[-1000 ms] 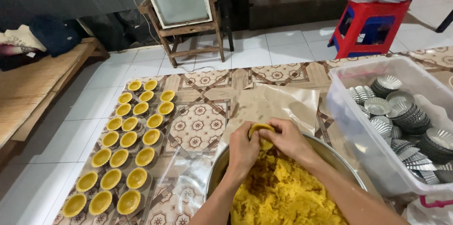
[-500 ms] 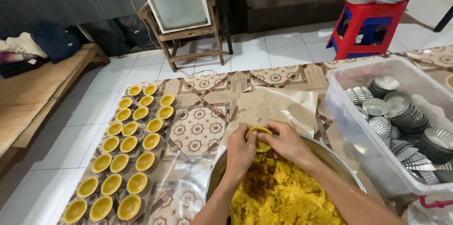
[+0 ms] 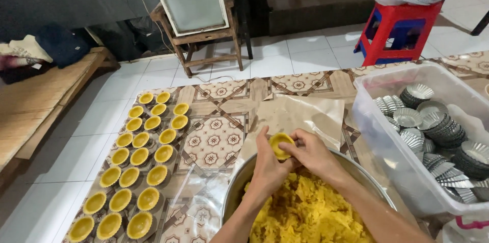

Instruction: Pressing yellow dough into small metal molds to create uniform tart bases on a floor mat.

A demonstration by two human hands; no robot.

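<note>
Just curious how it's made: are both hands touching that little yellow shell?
Touching. The head view shows the left hand and right hand wrapped around the shell, fingers pressing its rim.

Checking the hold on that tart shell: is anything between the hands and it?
Nothing visible: the left hand and right hand both touch the dough-lined tart shell directly, above the metal bowl of yellow dough.

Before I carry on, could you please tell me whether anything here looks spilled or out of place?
Nothing stands out. The filled tart moulds lie in tidy rows, and both hands press dough into one mould over the bowl.
</note>
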